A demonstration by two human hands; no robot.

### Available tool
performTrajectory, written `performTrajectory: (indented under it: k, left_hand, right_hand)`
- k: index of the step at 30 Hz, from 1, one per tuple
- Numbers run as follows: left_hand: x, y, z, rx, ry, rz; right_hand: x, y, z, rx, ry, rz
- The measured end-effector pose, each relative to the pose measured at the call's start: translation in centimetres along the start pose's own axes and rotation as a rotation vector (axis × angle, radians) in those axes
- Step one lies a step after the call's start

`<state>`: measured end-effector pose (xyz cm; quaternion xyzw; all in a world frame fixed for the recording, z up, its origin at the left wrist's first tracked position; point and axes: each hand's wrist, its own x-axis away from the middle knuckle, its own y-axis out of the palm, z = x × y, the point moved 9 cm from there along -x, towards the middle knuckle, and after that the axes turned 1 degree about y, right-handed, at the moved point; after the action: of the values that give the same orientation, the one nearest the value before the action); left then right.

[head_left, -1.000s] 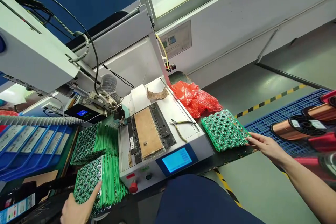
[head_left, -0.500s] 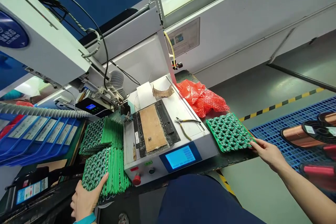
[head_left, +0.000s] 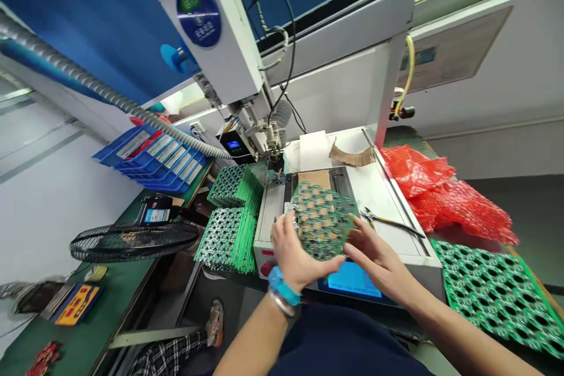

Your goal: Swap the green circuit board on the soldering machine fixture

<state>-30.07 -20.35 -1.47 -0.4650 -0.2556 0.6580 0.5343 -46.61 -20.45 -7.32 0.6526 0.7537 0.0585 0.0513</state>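
I hold a green circuit panel (head_left: 321,220) in both hands over the near end of the white machine (head_left: 399,211), just above its blue screen (head_left: 352,279). My left hand (head_left: 296,252), with a blue band at the wrist, grips the panel's left and near edge, thumb on top and fingers curled under. My right hand (head_left: 374,258) grasps its right edge, fingers spread along the side. The panel lies nearly flat, tilted a little toward me, and covers most of the brown fixture plate (head_left: 315,177) on the machine's top.

To the left of the machine, stacks of green panels (head_left: 227,235) stand on edge on the table (head_left: 110,299). To the right, another green panel (head_left: 493,294) lies flat at the near right, with a crumpled red bag (head_left: 436,194) beyond it. A pair of pliers (head_left: 390,221) rests on the machine's white top, just right of my right hand. Blue bins (head_left: 154,155) sit at the far left, and a black fan guard (head_left: 132,241) lies on the table left of the stacks.
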Motion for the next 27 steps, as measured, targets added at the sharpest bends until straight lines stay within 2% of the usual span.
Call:
performTrajectory:
  k: [2, 4, 7, 10, 15, 21, 27]
  left_hand:
    - [-0.5, 2.1, 0.6, -0.046, -0.068, -0.095]
    - [-1.1, 3.4, 0.1, -0.069, -0.104, -0.237]
    - [-2.0, 4.0, -1.2, -0.105, -0.058, -0.375]
    - [-3.1, 4.7, -2.8, -0.14, 0.001, -0.422]
    - [-4.4, 6.0, -4.4, -0.158, 0.002, -0.448]
    - [-5.2, 6.1, -4.7, -0.144, 0.019, -0.446]
    - [-7.0, 6.3, -4.6, -0.207, 0.128, -0.505]
  right_hand:
    - [-2.9, 0.8, -0.3, -0.004, -0.025, 0.049]
    - [-5.8, 0.4, 0.4, -0.027, 0.071, 0.067]
    - [-9.4, 0.0, 1.5, -0.109, 0.27, 0.016]
    - [-11.7, 0.0, 2.0, -0.093, 0.379, 0.019]
    - [-13.5, 0.5, 3.1, -0.082, 0.41, 0.04]
    - [-14.6, -0.7, 4.6, -0.011, 0.409, 0.086]
    - [-15.2, -1.0, 4.9, 0.083, 0.454, 0.105]
